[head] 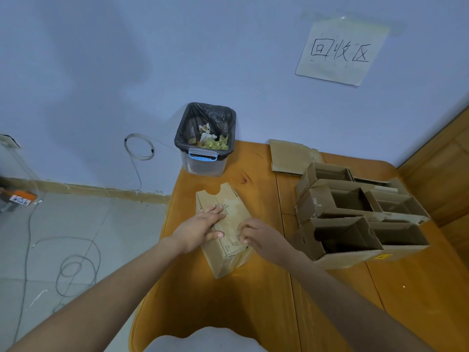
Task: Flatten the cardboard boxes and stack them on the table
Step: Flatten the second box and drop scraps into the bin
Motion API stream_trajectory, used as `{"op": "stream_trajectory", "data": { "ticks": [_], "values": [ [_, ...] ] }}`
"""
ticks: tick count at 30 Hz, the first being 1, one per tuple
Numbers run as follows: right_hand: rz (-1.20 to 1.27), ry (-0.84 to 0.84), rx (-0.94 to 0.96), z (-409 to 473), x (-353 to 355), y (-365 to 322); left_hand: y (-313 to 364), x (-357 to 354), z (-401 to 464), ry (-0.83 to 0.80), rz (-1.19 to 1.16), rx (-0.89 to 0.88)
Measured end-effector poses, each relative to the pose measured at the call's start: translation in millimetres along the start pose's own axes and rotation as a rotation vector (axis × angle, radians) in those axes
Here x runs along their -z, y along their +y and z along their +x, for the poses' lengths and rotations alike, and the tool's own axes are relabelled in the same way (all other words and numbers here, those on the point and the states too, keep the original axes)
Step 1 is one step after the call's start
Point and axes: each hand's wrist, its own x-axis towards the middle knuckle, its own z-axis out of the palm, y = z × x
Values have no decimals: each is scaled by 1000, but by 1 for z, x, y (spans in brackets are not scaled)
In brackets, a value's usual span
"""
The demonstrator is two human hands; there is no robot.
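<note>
A brown cardboard box (229, 252) lies on its side on the orange wooden table (215, 301), near the left edge, its far flap folded out flat. My left hand (203, 226) presses flat on the box's top face with straight fingers. My right hand (258, 237) rests on the same face at its right side, fingers curled, fingertips on the cardboard. Several open, unflattened boxes (355, 212) stand clustered at the right of the table. A flattened piece of cardboard (289, 158) lies at the far edge by the wall.
A clear bin (205, 141) lined with a black bag and holding scraps sits on the table's far left corner. A handwritten paper sign (340, 50) hangs on the blue wall. Cables (73, 268) lie coiled on the grey floor to the left. Wooden furniture (444, 168) borders the right.
</note>
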Motion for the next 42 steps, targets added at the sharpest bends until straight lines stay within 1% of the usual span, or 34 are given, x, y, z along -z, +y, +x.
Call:
{"op": "stream_trajectory", "data": {
  "ticks": [3,7,15,19,20,22,23,24,25,26,30,32,38,42],
  "values": [
    [107,15,-109,-12,4,1,-1,0,2,4,-12,4],
    [154,48,-180,-19,4,-1,1,-1,4,6,-11,4],
    [157,122,-205,-32,0,-9,1,2,3,6,-16,9],
    [188,132,-221,-36,2,-15,-1,5,4,2,-38,24],
    [238,180,-234,-36,5,-16,-1,6,4,-1,-46,32],
    [382,353,-299,-34,14,-15,-1,6,4,-3,-58,38],
    [418,434,-327,-31,19,-14,0,5,4,-3,-60,35],
    [417,474,-332,-27,24,-12,0,4,4,-2,-62,31],
    [391,464,-319,-23,28,-12,1,3,4,0,-63,26],
    [340,405,-300,-18,30,-11,2,3,5,2,-65,24],
    [64,14,-163,-2,19,-5,4,4,7,-9,-59,25],
    [-36,-109,-103,2,14,1,4,5,7,-13,-65,31],
    [-312,-274,111,3,18,9,2,4,6,-21,-68,34],
    [-369,-342,183,6,26,10,2,3,5,-31,-38,20]
  ]
}}
